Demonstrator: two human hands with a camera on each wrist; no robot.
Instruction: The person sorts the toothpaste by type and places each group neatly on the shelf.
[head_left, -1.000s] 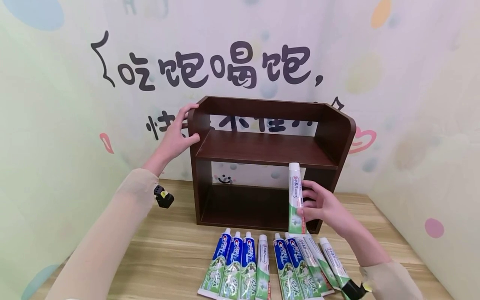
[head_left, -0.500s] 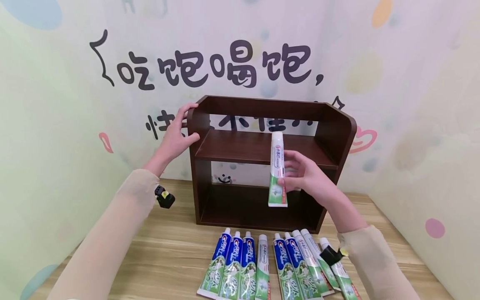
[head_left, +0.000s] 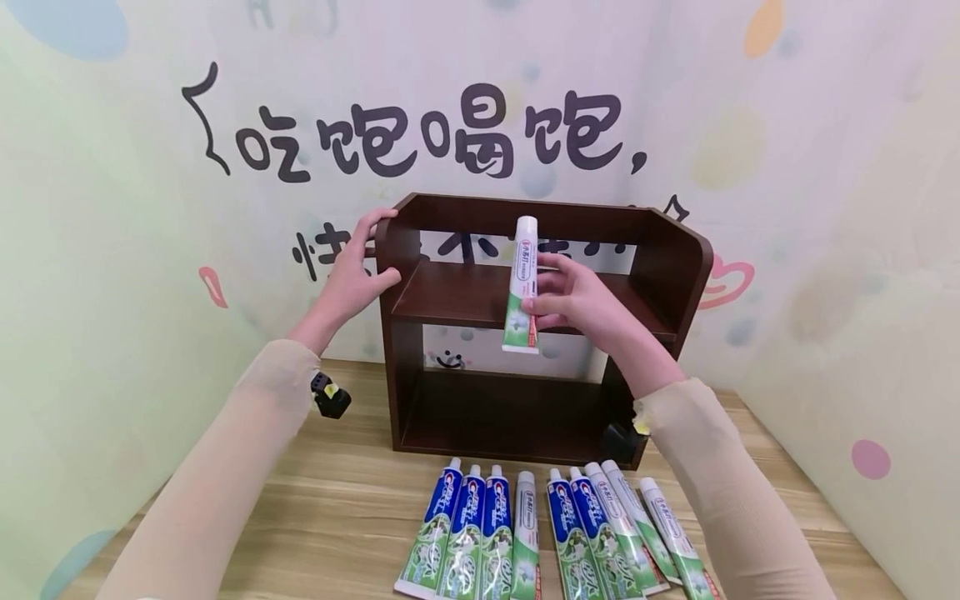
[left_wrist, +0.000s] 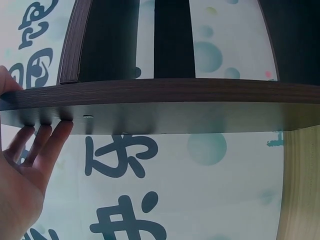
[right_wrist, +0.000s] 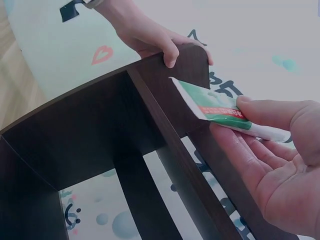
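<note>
A white and green toothpaste tube (head_left: 521,287) is pinched upright, cap up, between the thumb and fingers of my right hand (head_left: 581,300). It is held in front of the upper shelf of a dark brown two-tier rack (head_left: 525,329); the right wrist view shows the tube's flat end (right_wrist: 192,100) apart from the wood. My left hand (head_left: 356,271) grips the upper left side panel of the rack. In the left wrist view, its fingers (left_wrist: 52,150) press the panel's outer face, with the thumb (left_wrist: 7,82) on the other side.
On the wooden table (head_left: 330,500) before the rack lie several toothpaste tubes: blue and green ones (head_left: 465,529) on the left, another blue pair (head_left: 585,533) in the middle, white and green ones (head_left: 626,525) to the right. A printed wall sheet (head_left: 300,100) hangs behind.
My right hand has lifted the white and green tube up and to the left, from low before the rack's right side to the upper shelf's height. The left hand has stayed on the panel.
</note>
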